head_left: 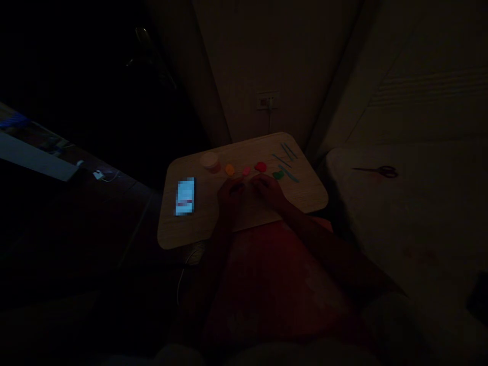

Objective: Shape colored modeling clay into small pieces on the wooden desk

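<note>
The scene is very dark. A small wooden lap table (pixel 305 198) carries lumps of modelling clay: orange (pixel 229 169), pink (pixel 246 170), red (pixel 261 166) and green (pixel 278 175). Several thin teal sculpting tools (pixel 286 152) lie at its far right. My left hand (pixel 230 193) and my right hand (pixel 269 190) rest on the tabletop close together, just below the clay lumps. Their fingers look curled toward each other, but the darkness hides whether anything is between them.
A lit phone (pixel 185 196) lies on the table's left part, and a small pale round container (pixel 209 161) stands behind it. Scissors (pixel 381 171) lie on the bed at the right. A wall socket (pixel 267 100) with a cable sits behind the table.
</note>
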